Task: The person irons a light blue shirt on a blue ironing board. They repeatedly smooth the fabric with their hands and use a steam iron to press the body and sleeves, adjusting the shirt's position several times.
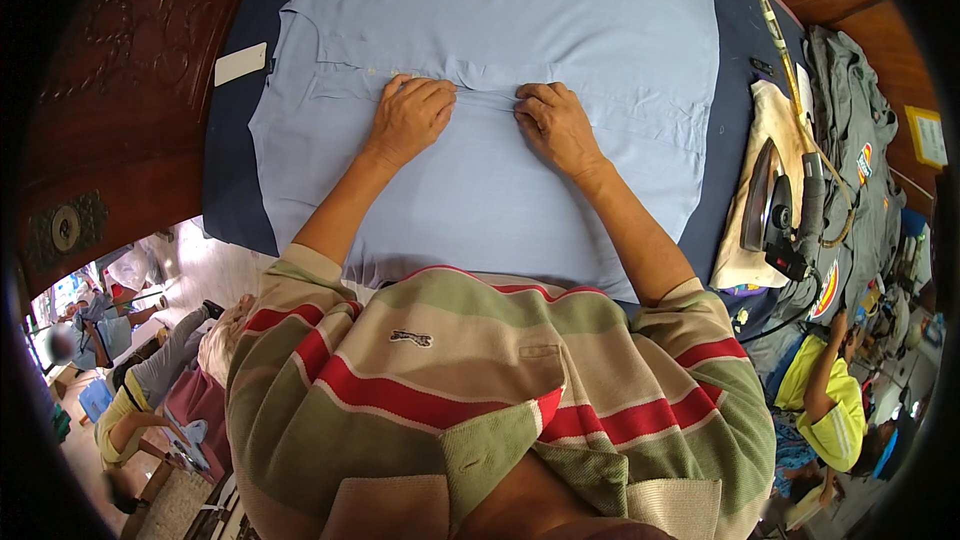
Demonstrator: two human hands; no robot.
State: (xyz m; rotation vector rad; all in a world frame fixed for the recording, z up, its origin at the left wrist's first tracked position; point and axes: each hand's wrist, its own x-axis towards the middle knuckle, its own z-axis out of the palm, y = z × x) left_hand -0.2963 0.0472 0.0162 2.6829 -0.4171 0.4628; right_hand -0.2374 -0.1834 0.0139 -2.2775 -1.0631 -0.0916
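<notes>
Pressing down: both hands lie on a light blue shirt [500,140] spread flat over a dark blue padded board [235,190].
Left hand [408,118]: sits at about 11 o'clock from the picture's centre, palm down, fingers curled and close together, their tips pinching a raised fold of the cloth along the button strip.
Right hand [558,127]: sits at about 1 o'clock from centre, near the left hand, fingers bent and narrow, gripping the same fold from the other side.
Shirt: fills the upper middle of the view, collar toward 12 o'clock, hem toward the person's body at 6 o'clock; a ridge of fabric runs between the two hands.
White card [240,64]: lies on the board at 10 o'clock, just beside the shirt's left edge.
Iron [768,200]: stands on its heel at 3 o'clock on a cream cloth [770,110], well apart from the hands, its cord [780,40] rising toward 1 o'clock.
Grey garment [850,120]: hangs past the iron at the right rim.
Striped sleeves [480,380]: green, beige and red, filling 6 o'clock.
Other people: one in a yellow top [830,395] at 4 o'clock, others seated at 8 o'clock.
</notes>
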